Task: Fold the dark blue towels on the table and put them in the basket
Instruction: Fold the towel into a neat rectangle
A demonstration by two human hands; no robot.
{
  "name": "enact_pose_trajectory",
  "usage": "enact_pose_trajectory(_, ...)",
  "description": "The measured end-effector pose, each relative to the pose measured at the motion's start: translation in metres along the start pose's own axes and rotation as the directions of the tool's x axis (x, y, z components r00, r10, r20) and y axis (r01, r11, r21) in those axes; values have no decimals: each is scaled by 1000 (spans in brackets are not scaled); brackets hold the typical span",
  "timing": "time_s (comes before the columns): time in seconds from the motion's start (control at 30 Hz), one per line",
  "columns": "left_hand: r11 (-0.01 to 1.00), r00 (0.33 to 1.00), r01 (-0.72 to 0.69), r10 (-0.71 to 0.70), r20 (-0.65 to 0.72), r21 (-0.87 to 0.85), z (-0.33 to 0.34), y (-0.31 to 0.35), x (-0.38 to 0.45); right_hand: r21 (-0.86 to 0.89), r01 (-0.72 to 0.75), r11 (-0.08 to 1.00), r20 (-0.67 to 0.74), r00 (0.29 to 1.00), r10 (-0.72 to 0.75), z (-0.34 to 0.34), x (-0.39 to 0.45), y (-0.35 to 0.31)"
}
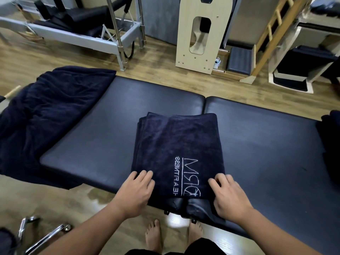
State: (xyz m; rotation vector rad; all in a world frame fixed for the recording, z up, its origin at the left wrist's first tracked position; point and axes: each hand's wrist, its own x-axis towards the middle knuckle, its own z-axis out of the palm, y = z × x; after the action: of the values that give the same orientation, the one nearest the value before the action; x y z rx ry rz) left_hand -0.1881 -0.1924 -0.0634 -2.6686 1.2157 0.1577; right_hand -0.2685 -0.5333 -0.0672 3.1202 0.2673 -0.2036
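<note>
A folded dark blue towel [176, 144] with white stitched lettering lies on the padded dark table [103, 133], its near edge at the table's front. My left hand [137, 191] grips the towel's near left corner, fingers on top. My right hand [227, 195] grips the near right corner, fingers curled over the edge. A second dark blue towel [46, 115] lies unfolded and rumpled over the table's left end. No basket is in view.
More dark fabric [331, 137] shows at the right edge. Behind the table stand a metal-framed exercise machine [103, 34], a wooden panel [198, 34] and a ladder frame [272, 34]. Chrome bars [44, 234] sit at the lower left. My bare feet are on the wooden floor.
</note>
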Motion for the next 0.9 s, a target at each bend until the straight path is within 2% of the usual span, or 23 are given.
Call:
enact_pose_trajectory(0.2,998,996,19,-24,88,55,0,5,7,-54,50,997,77,996,-45,-2,-2,1)
enact_pose_trajectory(0.3,996,999,16,-19,39,91,-5,0,18,-79,65,995,50,997,-61,-4,8,0)
enact_pose_trajectory(0.37,998,998,4,-8,69,55,-12,-9,30,-87,111,990,48,993,-107,-12,17,4)
enact_pose_trajectory(0.47,979,970,178,-157,184,-101,-40,-27,51,-26,117,993,24,993,-116,-33,35,15)
enact_pose_trajectory(0.53,889,917,354,-269,293,-292,-58,-48,68,27,51,998,-8,999,-51,-51,52,24)
enact_pose_trajectory(0.6,728,880,462,-306,363,-507,-74,-74,84,75,9,997,-40,999,-6,-66,74,38)
enact_pose_trajectory(0.67,546,850,526,-373,373,-652,-85,-100,95,177,-24,984,-68,997,36,-79,97,49)
enact_pose_trajectory(0.73,402,824,521,-466,321,-753,-89,-121,110,287,-70,955,-103,989,104,-88,124,59)
enact_pose_trajectory(0.8,349,786,484,-577,223,-803,-89,-137,130,367,-119,923,-125,977,175,-91,153,67)
enact_pose_trajectory(0.9,405,704,495,-706,82,-769,-81,-150,164,408,-142,902,-166,960,226,-87,200,83)
